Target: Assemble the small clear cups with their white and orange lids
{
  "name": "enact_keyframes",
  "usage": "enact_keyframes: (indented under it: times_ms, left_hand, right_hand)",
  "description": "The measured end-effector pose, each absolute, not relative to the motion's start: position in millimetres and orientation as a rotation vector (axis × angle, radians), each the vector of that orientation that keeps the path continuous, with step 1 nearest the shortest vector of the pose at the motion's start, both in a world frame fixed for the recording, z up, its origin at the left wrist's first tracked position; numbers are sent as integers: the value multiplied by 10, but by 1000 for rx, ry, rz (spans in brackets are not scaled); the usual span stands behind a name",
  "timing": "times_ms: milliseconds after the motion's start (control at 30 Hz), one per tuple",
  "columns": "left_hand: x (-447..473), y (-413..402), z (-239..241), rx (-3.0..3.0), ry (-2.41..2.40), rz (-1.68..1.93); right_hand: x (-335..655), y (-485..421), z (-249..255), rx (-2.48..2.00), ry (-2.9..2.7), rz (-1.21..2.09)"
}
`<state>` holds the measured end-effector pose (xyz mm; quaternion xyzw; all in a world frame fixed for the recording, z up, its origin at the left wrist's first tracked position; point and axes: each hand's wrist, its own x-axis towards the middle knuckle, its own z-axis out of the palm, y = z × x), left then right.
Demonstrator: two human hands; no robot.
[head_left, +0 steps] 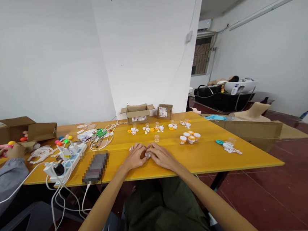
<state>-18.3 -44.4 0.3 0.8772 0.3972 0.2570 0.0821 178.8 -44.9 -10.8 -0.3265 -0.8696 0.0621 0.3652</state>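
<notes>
Both grips look pinched on the tiny clear piece (147, 154), left hand (135, 157) meeting right hand (162, 156). I'd plant wrists on the desk (201, 158) and press evenly tbh.

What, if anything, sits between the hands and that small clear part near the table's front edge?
Nothing visible. The left hand and right hand meet on the small clear part, fingers closed on it. The nearest item, a clear cup, stands apart behind them.
</notes>
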Motion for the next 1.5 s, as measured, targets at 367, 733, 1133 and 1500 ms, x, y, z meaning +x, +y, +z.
enact_keyframes:
  times_ms: [367,733,1133,1500]
  left_hand:
    - [-225,-416,-9,2532,1255,787]
    - [-248,-339,-100,2676,1518,990]
    - [-230,-364,-80,2776,1530,964]
    - [-198,-384,-53,2758,1480,915]
  right_hand:
    - [1794,-375,-157,-893,-2150,154]
    - [1786,-351,-150,-962,-2135,159]
    - [1787,-351,-162,-986,-2143,151]
    - [1801,-377,-135,-1002,-2128,212]
